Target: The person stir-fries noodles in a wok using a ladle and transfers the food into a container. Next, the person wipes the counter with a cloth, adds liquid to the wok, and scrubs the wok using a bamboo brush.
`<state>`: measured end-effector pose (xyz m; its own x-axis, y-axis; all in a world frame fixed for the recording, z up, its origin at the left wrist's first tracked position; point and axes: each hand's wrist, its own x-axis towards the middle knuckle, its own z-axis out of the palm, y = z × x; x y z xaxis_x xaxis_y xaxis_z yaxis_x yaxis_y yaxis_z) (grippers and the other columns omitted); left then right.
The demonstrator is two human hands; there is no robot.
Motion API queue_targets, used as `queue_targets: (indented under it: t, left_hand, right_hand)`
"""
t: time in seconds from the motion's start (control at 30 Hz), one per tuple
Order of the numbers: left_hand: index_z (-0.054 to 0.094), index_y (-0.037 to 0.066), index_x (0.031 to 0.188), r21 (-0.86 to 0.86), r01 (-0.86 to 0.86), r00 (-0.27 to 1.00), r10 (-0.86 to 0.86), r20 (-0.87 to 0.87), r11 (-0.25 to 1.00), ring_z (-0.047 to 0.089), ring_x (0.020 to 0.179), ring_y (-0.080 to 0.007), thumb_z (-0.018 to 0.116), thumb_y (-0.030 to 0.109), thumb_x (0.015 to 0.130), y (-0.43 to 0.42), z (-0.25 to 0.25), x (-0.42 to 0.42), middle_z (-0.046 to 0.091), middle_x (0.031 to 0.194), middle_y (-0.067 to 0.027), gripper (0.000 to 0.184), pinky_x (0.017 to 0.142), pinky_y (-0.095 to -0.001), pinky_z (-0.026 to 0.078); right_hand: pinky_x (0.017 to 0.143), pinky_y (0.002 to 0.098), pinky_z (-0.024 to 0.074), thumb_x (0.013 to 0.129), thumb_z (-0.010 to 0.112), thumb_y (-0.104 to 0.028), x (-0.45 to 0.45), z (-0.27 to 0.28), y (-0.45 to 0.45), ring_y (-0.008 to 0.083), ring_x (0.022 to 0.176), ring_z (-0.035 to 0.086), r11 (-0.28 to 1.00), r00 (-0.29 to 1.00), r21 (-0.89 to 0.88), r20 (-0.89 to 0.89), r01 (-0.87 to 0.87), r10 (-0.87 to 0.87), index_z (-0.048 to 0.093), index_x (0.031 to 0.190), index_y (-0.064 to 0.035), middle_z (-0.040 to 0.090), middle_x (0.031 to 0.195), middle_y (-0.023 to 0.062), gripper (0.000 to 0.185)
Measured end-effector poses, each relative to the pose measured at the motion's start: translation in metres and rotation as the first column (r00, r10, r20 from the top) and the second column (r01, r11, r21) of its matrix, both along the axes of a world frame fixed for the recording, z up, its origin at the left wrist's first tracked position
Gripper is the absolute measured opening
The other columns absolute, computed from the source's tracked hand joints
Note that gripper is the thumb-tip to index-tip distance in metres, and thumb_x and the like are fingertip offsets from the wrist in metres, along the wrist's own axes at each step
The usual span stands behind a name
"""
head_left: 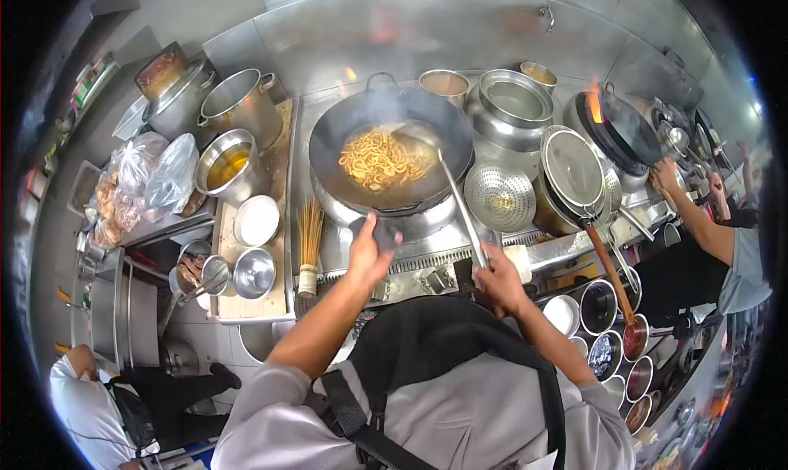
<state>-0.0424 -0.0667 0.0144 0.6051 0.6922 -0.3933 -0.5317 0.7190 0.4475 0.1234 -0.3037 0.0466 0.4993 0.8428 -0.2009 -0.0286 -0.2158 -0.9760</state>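
A large dark wok sits on the burner, with brown noodles in it and steam rising. My left hand is closed at the wok's near rim, around a dark grey folded cloth; the handle beneath is hidden. In my right hand is the long metal handle of a wok ladle. Its head lies in the wok at the right side of the noodles, partly blurred by steam. A perforated strainer with food bits rests just right of the wok.
Left stand a pot of yellow liquid, a white bowl, a metal bowl and a bamboo brush. Right are a mesh strainer, seasoning containers and a flaming second wok. Co-workers stand on both sides.
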Motion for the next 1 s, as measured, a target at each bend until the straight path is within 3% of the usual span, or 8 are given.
queue_targets:
  t: [0.2,0.3,0.5,0.57,0.7,0.9,0.97,1.0]
  left_hand:
    - [0.048,-0.001,0.11,-0.259,0.214,0.958,-0.255,-0.133,0.942,0.059,0.096,-0.0403,0.059,0.04,0.089,-0.059,-0.016,-0.109,0.057,0.102,-0.0241,0.047,0.089,-0.0497,0.051]
    - [0.051,-0.003,0.107,-0.339,0.127,0.988,-0.15,-0.044,0.932,0.057,0.108,-0.0442,0.061,0.041,0.087,-0.057,-0.04,-0.141,0.058,0.101,-0.0217,0.05,0.096,-0.0555,0.047]
    - [0.046,-0.009,0.124,-0.229,0.048,0.995,-0.026,0.098,0.972,0.058,0.108,-0.039,0.059,0.032,0.091,-0.058,-0.02,-0.165,0.056,0.12,-0.0257,0.054,0.093,-0.0449,0.052]
    - [0.046,-0.008,0.124,-0.247,0.005,0.99,0.03,0.138,0.969,0.058,0.106,-0.0359,0.059,0.03,0.091,-0.063,-0.018,-0.172,0.056,0.12,-0.0249,0.052,0.092,-0.0426,0.053]
    - [0.05,-0.005,0.12,-0.3,-0.084,0.993,0.104,0.05,0.95,0.058,0.105,-0.036,0.059,0.031,0.091,-0.074,-0.04,-0.182,0.058,0.115,-0.0217,0.047,0.091,-0.0419,0.053]
    - [0.05,-0.005,0.117,-0.201,-0.01,1.0,0.006,-0.02,0.979,0.062,0.093,-0.0307,0.067,0.035,0.086,-0.075,-0.035,-0.178,0.059,0.107,-0.0227,0.053,0.077,-0.0345,0.058]
    - [0.049,-0.004,0.117,-0.18,-0.031,0.998,0.022,-0.052,0.983,0.062,0.092,-0.0298,0.066,0.035,0.087,-0.073,-0.029,-0.173,0.058,0.107,-0.0213,0.052,0.072,-0.0321,0.058]
    - [0.049,-0.004,0.117,-0.156,-0.06,0.996,0.048,-0.076,0.986,0.062,0.09,-0.0289,0.065,0.035,0.088,-0.072,-0.026,-0.171,0.058,0.106,-0.02,0.051,0.068,-0.0297,0.058]
  right_hand:
    - [0.046,0.0258,0.0418,0.085,0.059,-0.003,0.033,0.033,0.061,0.0088,0.053,0.048,0.991,0.98,0.045,0.146,0.127,-0.133,0.04,0.135,-0.0044,0.051,0.069,0.002,0.054]
    - [0.044,0.0264,0.0413,0.085,0.057,-0.002,0.025,0.029,0.095,0.0104,0.051,0.048,0.974,0.965,0.097,0.146,0.206,-0.219,0.04,0.132,-0.0018,0.05,0.067,0.0013,0.05]
    - [0.042,0.0286,0.0416,0.083,0.064,-0.008,0.035,0.055,0.11,0.0119,0.051,0.05,0.994,0.915,0.025,-0.393,0.107,-0.089,0.047,0.12,-0.0059,0.053,0.068,0.0025,0.04]
    - [0.042,0.0294,0.0424,0.084,0.064,-0.009,0.039,0.05,0.118,0.0126,0.05,0.05,0.993,0.924,0.039,-0.371,0.115,-0.093,0.045,0.121,-0.0051,0.054,0.068,0.003,0.043]
    - [0.042,0.0311,0.0436,0.084,0.064,-0.008,0.063,0.029,0.16,0.0137,0.05,0.051,0.979,0.967,0.099,-0.201,0.179,-0.157,0.039,0.126,-0.005,0.055,0.068,0.0044,0.048]
    - [0.044,0.0315,0.0454,0.082,0.063,-0.007,0.07,0.031,0.207,0.0143,0.051,0.053,0.997,0.99,-0.056,-0.135,-0.052,0.044,0.043,0.128,-0.0057,0.056,0.069,0.0053,0.05]
    - [0.05,0.0324,0.0483,0.081,0.064,-0.007,0.083,0.04,0.187,0.0155,0.06,0.057,0.905,0.887,-0.218,0.213,-0.366,0.41,0.05,0.124,-0.0098,0.058,0.074,0.0058,0.045]
    - [0.057,0.0361,0.0519,0.08,0.061,-0.006,0.08,0.067,0.165,0.0215,0.073,0.064,0.891,0.688,-0.307,0.567,-0.333,0.452,0.055,0.123,-0.0149,0.063,0.084,0.0095,0.044]
